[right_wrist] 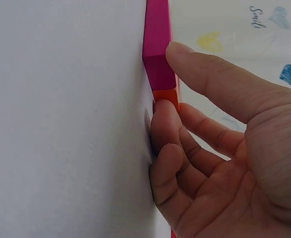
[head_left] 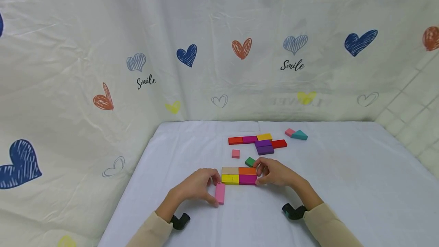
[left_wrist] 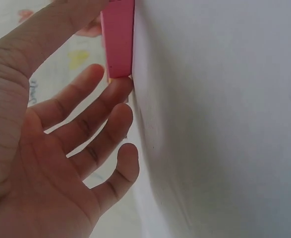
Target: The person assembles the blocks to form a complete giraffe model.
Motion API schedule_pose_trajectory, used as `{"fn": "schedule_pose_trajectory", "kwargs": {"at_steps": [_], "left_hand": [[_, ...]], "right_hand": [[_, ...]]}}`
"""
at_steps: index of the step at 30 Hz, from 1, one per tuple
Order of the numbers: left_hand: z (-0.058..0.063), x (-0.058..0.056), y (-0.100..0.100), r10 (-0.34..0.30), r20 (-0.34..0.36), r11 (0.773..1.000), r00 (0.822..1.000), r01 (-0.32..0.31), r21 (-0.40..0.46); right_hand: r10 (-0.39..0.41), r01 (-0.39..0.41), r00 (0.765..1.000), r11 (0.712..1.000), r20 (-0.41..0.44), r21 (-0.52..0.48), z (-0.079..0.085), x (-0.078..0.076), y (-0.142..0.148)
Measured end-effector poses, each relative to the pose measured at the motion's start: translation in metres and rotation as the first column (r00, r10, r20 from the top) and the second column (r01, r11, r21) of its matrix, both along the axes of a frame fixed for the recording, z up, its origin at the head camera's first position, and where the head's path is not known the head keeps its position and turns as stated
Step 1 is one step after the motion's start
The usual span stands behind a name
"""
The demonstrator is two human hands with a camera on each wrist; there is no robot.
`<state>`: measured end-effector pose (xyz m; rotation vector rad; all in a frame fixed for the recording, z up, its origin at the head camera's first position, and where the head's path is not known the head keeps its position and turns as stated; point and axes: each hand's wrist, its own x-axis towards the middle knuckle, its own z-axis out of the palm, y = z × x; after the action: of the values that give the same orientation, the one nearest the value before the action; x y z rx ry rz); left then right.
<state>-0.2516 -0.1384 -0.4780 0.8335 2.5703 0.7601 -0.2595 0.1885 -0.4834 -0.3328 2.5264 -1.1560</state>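
One pink oblong point(head_left: 220, 193) is pinched by the left hand point(head_left: 197, 182), the half-spread right hand point(head_left: 277, 173) touching rectangular blocks point(head_left: 247, 179)

Head view: above and behind the left fingers point(head_left: 215, 174) and right fingers point(head_left: 263, 161), facing forward-down, well back. Wrist views, two: close, palm side, facing along the fingers (tabletop point(left_wrist: 224, 124) turned upright). Shared, head and left wrist: long pink block point(head_left: 220, 193) at left fingers.

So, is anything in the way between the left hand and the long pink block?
Nothing visible: the left hand is touching the long pink block, with the thumb at its near end and a fingertip at its far end.
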Motion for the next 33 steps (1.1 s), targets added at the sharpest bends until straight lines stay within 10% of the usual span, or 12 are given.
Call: {"fn": "schedule_pose_trajectory", "kwargs": {"at_steps": [33], "left_hand": [[-0.003, 0.000, 0.018, 0.007, -0.033, 1.000, 0.999, -0.007, -0.011]], "right_hand": [[0.015, -0.015, 1.000, 1.000, -0.008, -0.002, -0.001, 0.000, 0.000]]}}
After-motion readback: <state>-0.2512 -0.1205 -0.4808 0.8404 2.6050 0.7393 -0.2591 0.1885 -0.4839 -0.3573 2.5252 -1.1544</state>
